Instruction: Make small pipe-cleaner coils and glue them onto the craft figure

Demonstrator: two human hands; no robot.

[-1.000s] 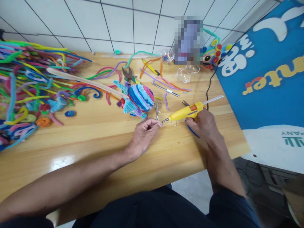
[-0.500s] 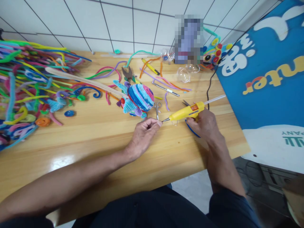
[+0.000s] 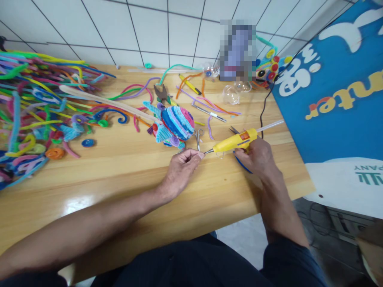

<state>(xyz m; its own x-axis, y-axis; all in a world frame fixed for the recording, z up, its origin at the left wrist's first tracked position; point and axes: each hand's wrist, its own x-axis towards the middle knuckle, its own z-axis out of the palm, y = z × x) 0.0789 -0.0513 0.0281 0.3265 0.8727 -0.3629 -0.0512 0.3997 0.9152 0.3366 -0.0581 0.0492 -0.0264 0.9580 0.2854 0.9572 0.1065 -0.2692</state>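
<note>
My right hand [image 3: 257,156] is wrapped round a yellow hot glue gun [image 3: 235,141], with a clear glue stick [image 3: 271,126] poking out of its back end. The gun's metal nozzle points left and meets the fingertips of my left hand [image 3: 186,162]. Thumb and forefinger there are pinched on something small and dark that I cannot make out. Just beyond my left hand lies a striped blue, pink and purple pipe-cleaner figure [image 3: 178,122] on a pale stick [image 3: 110,103]. Small scissors [image 3: 198,137] rest beside it. Blue-handled scissors [image 3: 243,162] lie partly under my right hand.
Heaps of coloured pipe cleaners [image 3: 30,99] cover the table's left side. Pliers [image 3: 161,93], a yellow craft knife [image 3: 190,84], tweezers [image 3: 209,111] and clear plastic balls [image 3: 231,95] lie farther back. A black cable [image 3: 263,107] runs down the right, beside a blue signboard [image 3: 335,103].
</note>
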